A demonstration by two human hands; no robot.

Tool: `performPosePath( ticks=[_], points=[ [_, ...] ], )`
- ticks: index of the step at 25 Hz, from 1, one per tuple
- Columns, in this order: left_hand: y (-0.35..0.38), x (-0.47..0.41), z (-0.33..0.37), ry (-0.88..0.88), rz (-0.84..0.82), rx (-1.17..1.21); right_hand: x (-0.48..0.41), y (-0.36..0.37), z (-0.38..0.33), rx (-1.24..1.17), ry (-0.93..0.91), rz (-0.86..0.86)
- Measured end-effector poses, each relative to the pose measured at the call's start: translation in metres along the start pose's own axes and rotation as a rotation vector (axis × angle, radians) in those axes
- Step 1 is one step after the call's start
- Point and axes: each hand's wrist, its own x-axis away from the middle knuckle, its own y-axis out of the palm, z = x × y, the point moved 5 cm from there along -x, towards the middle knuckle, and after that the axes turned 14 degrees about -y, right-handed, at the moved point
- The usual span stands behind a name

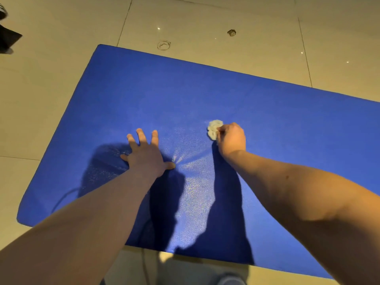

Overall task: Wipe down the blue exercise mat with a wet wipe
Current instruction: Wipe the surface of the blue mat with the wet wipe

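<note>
The blue exercise mat [156,95] lies flat on a tiled floor and fills most of the head view. My left hand [146,154] presses flat on the mat near its middle, fingers spread, and the mat dimples at the thumb. My right hand [232,138] grips a crumpled white wet wipe [213,128] and holds it against the mat a little to the right of the left hand. Part of the wipe is hidden under the curled fingers. A damp sheen shows on the mat between and below the hands.
Beige floor tiles [51,83] surround the mat. A dark object [8,40] sits at the far left edge. A ring mark [163,45] and a small dark spot [231,32] lie on the floor beyond the mat's far edge.
</note>
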Motion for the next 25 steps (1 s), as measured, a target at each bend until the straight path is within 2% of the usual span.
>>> performPosePath(
  ticks=[3, 8, 12, 15, 18, 20, 22, 25],
  points=[
    [0.000, 0.000, 0.001, -0.003, -0.006, -0.014, 0.000, 0.004, 0.006, -0.058, 0.111, 0.037],
    [-0.001, -0.001, 0.001, -0.018, -0.033, -0.010, 0.027, 0.042, -0.060, -0.125, -0.125, -0.099],
    [-0.002, 0.000, 0.000, -0.023, -0.024, -0.021, 0.029, 0.050, -0.068, -0.150, -0.229, -0.180],
    [-0.002, -0.002, 0.001, -0.030, -0.031, -0.034, 0.030, 0.034, -0.048, -0.085, -0.266, -0.110],
    [0.000, -0.002, -0.001, -0.028, -0.014, -0.030, 0.042, 0.020, -0.040, 0.111, -0.414, -0.023],
    [0.003, 0.000, -0.004, -0.009, 0.000, 0.000, 0.060, 0.032, -0.048, 0.241, -0.437, -0.164],
    [0.008, 0.005, -0.012, 0.029, 0.021, 0.013, 0.080, 0.056, -0.062, 0.319, -0.361, -0.348],
    [0.020, 0.017, -0.037, 0.018, 0.037, 0.017, 0.094, 0.084, -0.084, 0.358, -0.256, -0.468]
  ],
)
